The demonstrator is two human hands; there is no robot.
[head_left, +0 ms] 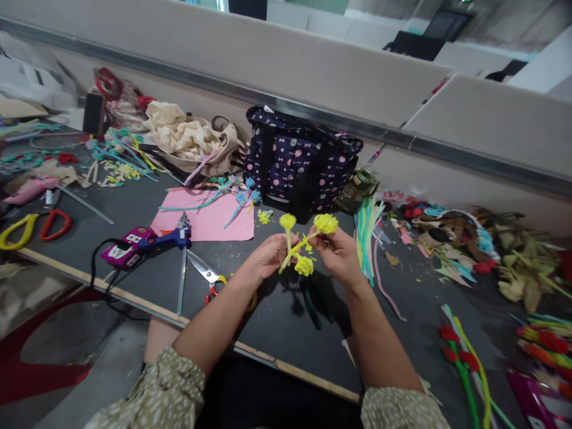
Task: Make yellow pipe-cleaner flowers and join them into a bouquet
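Both hands hold a yellow pipe-cleaner flower sprig (304, 265) above the dark table. Its fuzzy stems branch to several bright yellow heads. My left hand (269, 255) pinches the stems on the left side. On the right, my right hand (336, 253) grips just below the upper right flower head, fingers closed. Under the hands lie dark-handled pliers (311, 304), partly in shadow. Scissors with red and yellow handles (210, 277) rest by my left forearm, which covers part of them.
A blue glue gun (165, 239) lies by a pink sheet (203, 214) bearing pipe-cleaner flowers. A navy patterned bag (299, 158) stands behind, beside a dark jar (357, 189). Loose pipe cleaners (367, 238) lie to the right. Larger scissors (38, 229) sit near the left edge.
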